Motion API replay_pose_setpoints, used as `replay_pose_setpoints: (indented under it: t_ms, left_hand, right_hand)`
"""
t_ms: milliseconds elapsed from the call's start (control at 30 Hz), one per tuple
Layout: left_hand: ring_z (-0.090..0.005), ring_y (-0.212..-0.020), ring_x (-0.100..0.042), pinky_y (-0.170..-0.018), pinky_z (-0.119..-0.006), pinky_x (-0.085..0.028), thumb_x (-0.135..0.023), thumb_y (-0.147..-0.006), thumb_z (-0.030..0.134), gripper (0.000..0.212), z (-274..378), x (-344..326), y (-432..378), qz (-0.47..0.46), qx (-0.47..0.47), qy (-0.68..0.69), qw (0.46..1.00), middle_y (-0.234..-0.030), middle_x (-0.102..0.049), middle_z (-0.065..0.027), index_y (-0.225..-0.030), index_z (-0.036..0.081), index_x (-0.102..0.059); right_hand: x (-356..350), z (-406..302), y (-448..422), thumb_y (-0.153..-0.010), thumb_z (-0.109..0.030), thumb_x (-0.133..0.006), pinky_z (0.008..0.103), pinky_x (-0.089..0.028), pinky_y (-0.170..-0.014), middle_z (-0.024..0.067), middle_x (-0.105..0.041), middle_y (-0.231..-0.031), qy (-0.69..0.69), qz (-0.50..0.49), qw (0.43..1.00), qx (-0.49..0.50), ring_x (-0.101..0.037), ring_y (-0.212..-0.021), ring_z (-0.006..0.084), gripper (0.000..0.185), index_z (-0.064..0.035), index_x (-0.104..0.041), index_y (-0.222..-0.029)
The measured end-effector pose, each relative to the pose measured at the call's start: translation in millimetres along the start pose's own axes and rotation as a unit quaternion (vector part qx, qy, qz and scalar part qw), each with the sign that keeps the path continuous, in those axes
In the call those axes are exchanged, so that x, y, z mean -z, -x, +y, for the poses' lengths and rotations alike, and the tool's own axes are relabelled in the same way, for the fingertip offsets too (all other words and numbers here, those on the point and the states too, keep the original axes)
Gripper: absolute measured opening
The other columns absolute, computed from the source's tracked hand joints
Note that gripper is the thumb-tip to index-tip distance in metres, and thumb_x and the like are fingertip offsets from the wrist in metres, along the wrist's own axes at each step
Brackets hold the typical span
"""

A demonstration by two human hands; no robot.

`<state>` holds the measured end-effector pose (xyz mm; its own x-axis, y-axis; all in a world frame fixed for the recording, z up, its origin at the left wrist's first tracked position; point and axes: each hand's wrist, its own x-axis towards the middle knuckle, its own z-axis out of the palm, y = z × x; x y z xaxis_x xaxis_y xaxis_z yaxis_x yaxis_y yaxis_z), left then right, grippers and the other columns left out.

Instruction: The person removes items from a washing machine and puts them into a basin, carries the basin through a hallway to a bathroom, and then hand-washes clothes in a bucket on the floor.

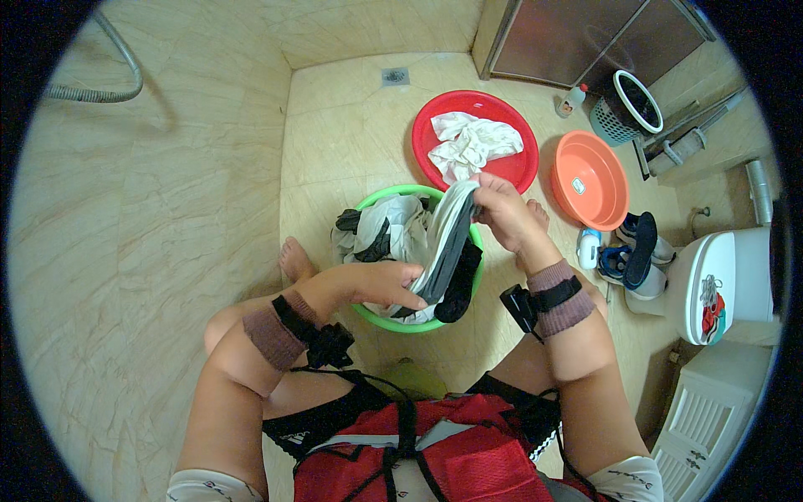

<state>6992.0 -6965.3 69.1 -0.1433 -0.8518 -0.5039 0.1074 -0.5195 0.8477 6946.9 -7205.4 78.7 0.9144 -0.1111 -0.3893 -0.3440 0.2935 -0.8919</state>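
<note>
A green-rimmed basin (401, 327) full of white, grey and black clothes stands on the floor between my feet. Both hands stretch a white and dark grey garment (446, 245) slantwise over its right side. My right hand (502, 210) pinches the upper end, close to the rim of a red basin. My left hand (389, 285) holds the lower end, its thumb on top of the cloth. A black cloth (461, 285) lies beside the garment at the basin's right edge. Inside the red basin (433, 106) lies a crumpled white garment (473, 144).
To the right are an orange basin (593, 179), a bottle with a red cap (571, 101), a plastic basket (611, 119), shoes (637, 257) and a toilet (715, 263). A floor drain (395, 76) lies ahead. A tiled wall (157, 219) rises on the left.
</note>
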Motion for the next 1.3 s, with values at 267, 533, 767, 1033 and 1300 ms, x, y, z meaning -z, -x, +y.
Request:
replay_pose_setpoints:
  t_ms: [267,533,767,1033,1300]
  left_hand:
    - [-0.0159,-0.084,-0.056,-0.071,-0.029,-0.046,-0.06,-0.081,0.031,0.036,-43.4,1.5,-24.8,0.029,0.16,-0.091,0.982,-0.091,-0.061,-0.0066,-0.103,0.002,-0.058]
    - [-0.0269,-0.112,-0.049,-0.091,-0.035,-0.039,-0.064,-0.076,0.02,0.049,-86.7,22.6,-57.1,0.335,0.126,0.18,0.916,-0.122,-0.054,-0.0155,-0.121,0.004,-0.052]
    - [-0.0257,-0.098,-0.054,-0.086,-0.035,-0.043,-0.057,-0.084,0.018,0.029,-105.8,55.5,-51.8,0.399,-0.135,-0.172,0.891,-0.109,-0.059,-0.0094,-0.109,0.004,-0.059]
    - [-0.0227,-0.084,-0.059,-0.078,-0.034,-0.045,-0.049,-0.09,0.019,0.025,-6.7,26.9,-50.2,0.391,0.141,0.238,0.878,-0.094,-0.064,-0.0115,-0.103,0.001,-0.06]
    - [-0.0213,-0.107,-0.054,-0.091,-0.033,-0.041,-0.046,-0.092,0.019,0.03,-88.7,67.3,-46.0,0.226,-0.08,0.068,0.968,-0.114,-0.057,-0.0128,-0.113,-0.001,-0.054]
  right_hand:
    - [7.2,49.8,-8.4,-0.075,-0.009,-0.056,0.0291,-0.044,-0.06,0.0048,-0.061,-0.071,0.378,-0.08,0.922,0.01,-0.055,-0.066,0.0147,0.014,-0.001,-0.063,-0.085]
    - [-10.6,65.5,1.5,-0.074,-0.023,-0.058,0.0372,-0.047,-0.062,0.0162,-0.063,-0.071,0.533,-0.182,0.826,-0.004,-0.06,-0.065,0.0285,0.023,-0.0017,-0.065,-0.079]
    - [-14.4,69.6,4.3,-0.065,-0.029,-0.064,0.0375,-0.045,-0.056,0.0153,-0.061,-0.063,0.492,-0.32,0.809,-0.038,-0.057,-0.056,0.0265,0.029,-0.0004,-0.064,-0.072]
    - [-4.6,68.7,14.3,-0.067,-0.027,-0.063,0.0364,-0.036,-0.048,0.0075,-0.05,-0.05,0.469,-0.395,0.784,-0.093,-0.044,-0.048,0.0159,0.03,0.0027,-0.058,-0.065]
    - [-18.7,69.8,10.6,-0.068,-0.027,-0.062,0.0341,-0.041,-0.051,0.0076,-0.056,-0.055,0.559,-0.391,0.728,-0.07,-0.053,-0.052,0.0183,0.028,0.0011,-0.06,-0.068]
